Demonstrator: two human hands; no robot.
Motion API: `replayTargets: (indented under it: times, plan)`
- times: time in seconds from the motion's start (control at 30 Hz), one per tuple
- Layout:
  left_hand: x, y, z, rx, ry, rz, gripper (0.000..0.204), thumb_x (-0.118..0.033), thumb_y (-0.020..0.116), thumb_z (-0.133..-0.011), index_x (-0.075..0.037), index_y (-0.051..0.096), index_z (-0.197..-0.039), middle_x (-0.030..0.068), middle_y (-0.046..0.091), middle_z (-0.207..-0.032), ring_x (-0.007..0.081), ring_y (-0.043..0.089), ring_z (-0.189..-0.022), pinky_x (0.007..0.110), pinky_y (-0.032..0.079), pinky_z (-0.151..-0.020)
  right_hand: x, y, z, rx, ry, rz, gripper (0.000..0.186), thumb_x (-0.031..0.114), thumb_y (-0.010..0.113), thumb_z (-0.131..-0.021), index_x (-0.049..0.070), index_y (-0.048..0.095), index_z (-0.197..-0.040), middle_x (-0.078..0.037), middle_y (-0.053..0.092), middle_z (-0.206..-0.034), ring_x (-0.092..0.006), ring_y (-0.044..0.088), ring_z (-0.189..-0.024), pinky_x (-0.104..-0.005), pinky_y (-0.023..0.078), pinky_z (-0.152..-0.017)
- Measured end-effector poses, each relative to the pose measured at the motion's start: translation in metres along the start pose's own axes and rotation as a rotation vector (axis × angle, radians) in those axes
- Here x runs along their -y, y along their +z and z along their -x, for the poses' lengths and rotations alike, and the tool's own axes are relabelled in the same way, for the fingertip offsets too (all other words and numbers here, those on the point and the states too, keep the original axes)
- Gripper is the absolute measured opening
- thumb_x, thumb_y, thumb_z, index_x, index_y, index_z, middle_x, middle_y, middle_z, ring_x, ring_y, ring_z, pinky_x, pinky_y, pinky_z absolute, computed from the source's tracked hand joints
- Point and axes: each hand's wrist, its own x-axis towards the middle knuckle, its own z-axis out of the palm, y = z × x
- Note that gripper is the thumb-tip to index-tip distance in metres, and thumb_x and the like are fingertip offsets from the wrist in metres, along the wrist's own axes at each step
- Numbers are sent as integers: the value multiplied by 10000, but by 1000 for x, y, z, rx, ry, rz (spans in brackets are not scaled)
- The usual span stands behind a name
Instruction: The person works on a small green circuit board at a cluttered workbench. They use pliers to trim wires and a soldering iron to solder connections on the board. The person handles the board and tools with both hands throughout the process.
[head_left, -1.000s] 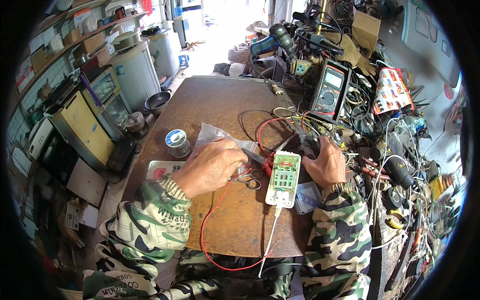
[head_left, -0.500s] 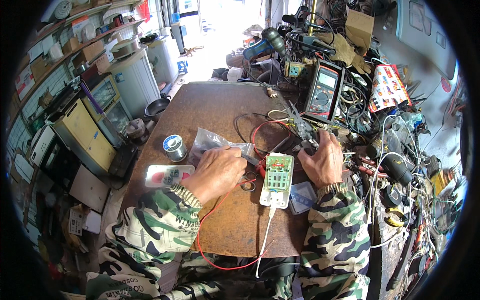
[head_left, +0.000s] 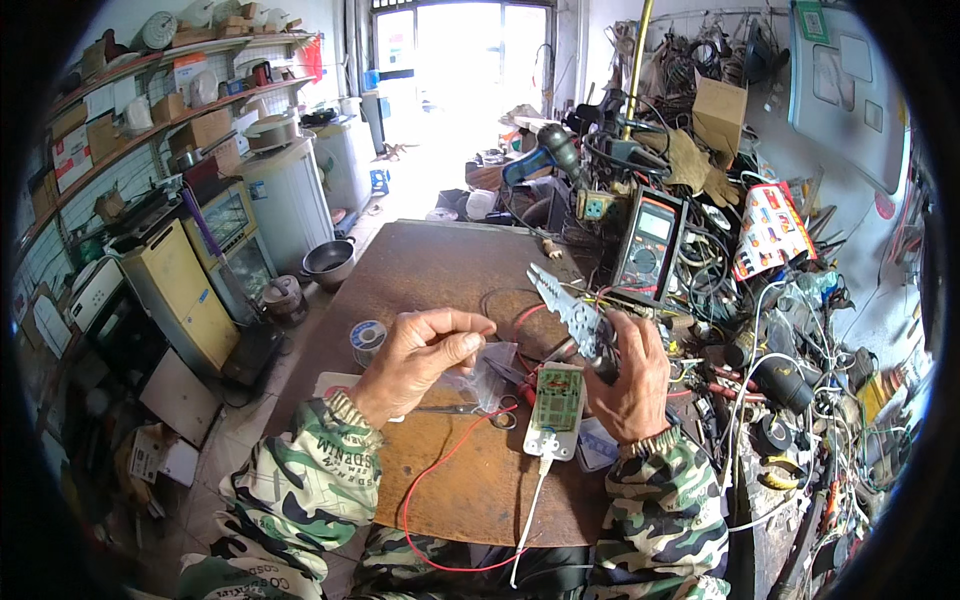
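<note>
My right hand [head_left: 632,375] grips wire-stripping pliers [head_left: 570,310], their toothed jaws raised over the table and pointing up and left. My left hand [head_left: 420,360] is held in the air with thumb and forefinger pinched together; anything between them is too small to make out. Between the hands lies an opened white housing with a green circuit board [head_left: 558,400], a white cable [head_left: 533,510] running from its near end. Beside it are a clear plastic bag [head_left: 490,375], small scissors [head_left: 504,418] and a red wire [head_left: 420,478]. A solder spool [head_left: 367,338] stands behind my left hand.
A multimeter [head_left: 650,240] leans at the table's far right, amid tangled cables. The right side is heaped with tools, wires and tape rolls [head_left: 775,433]. A blue heat gun or drill [head_left: 535,160] lies beyond. Appliances such as a yellow cabinet [head_left: 180,300] line the left.
My left hand has risen from beside the bag and scissors into a pinch. My right hand has lifted the pliers off the clutter. The view has tilted upward.
</note>
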Motion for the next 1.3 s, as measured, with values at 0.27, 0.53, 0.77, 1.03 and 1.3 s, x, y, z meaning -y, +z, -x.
replayTargets:
  times: [0.27, 0.53, 0.77, 1.03, 1.3]
  plan:
    - [1, 20, 5, 28, 29, -143, 158, -67, 680, -981, 44, 722, -1086, 44, 726, -908, 94, 669, -806, 239, 557, -746, 45, -4, 2, 101, 356, -808, 343, -31, 747, -846, -17, 600, -1157, -48, 667, -946, -120, 640, -845, -280, 534, -784]
    - [4, 40, 15, 140, 89, -166, 176, -48, 695, -968, 28, 729, -1123, 62, 751, -1025, 84, 673, -958, 253, 554, -842, 60, -8, 3, 182, 328, -836, 327, -19, 731, -887, -7, 593, -1183, -49, 689, -985, -101, 651, -897, -271, 533, -804]
    - [11, 39, 14, 114, 61, -197, 173, -77, 715, -963, 29, 738, -1097, 65, 753, -1015, 95, 672, -938, 262, 550, -837, 62, -7, 2, 156, 305, -759, 304, -36, 712, -884, -8, 598, -1164, -33, 662, -956, -97, 641, -887, -270, 526, -797]
    - [14, 36, 12, 139, -11, -145, 126, -87, 744, -946, 16, 742, -1018, 17, 727, -936, 68, 640, -849, 247, 540, -766, 58, -2, 4, 127, 279, -781, 292, -49, 701, -866, -8, 612, -1140, -48, 653, -955, -120, 640, -878, -282, 523, -787]
    - [13, 32, 11, 170, 13, -134, 93, -54, 759, -927, -19, 740, -1011, 1, 714, -913, 59, 653, -806, 214, 544, -707, 53, 0, 7, 166, 197, -670, 306, -21, 713, -849, 5, 612, -1137, -79, 654, -934, -146, 649, -843, -294, 520, -766]
